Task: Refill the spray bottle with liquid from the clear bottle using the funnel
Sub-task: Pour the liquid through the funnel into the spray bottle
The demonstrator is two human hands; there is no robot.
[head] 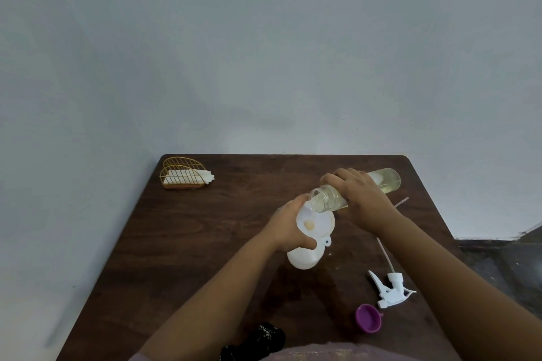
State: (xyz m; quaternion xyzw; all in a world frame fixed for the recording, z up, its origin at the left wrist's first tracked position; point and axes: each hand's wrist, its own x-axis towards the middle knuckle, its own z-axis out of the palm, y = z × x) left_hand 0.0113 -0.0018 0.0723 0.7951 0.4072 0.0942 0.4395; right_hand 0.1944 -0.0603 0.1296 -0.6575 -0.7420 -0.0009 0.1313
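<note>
A white spray bottle (pixel 303 258) stands on the brown table (pixel 190 243) with a white funnel (pixel 321 224) in its neck. My left hand (pixel 289 228) grips the bottle's neck just under the funnel. My right hand (pixel 359 199) holds the clear bottle (pixel 384 180) tipped nearly flat, its open mouth over the funnel's rim. Pale yellow liquid lies inside the clear bottle, and a little pools at the funnel's centre. The white trigger sprayer head (pixel 390 290) with its long tube lies on the table to the right.
A purple cap (pixel 368 318) lies on its side near the front, beside the sprayer head. A gold wire holder with white napkins (pixel 186 174) sits at the table's far left corner. A black object (pixel 258 340) rests at the near edge. A grey wall stands behind.
</note>
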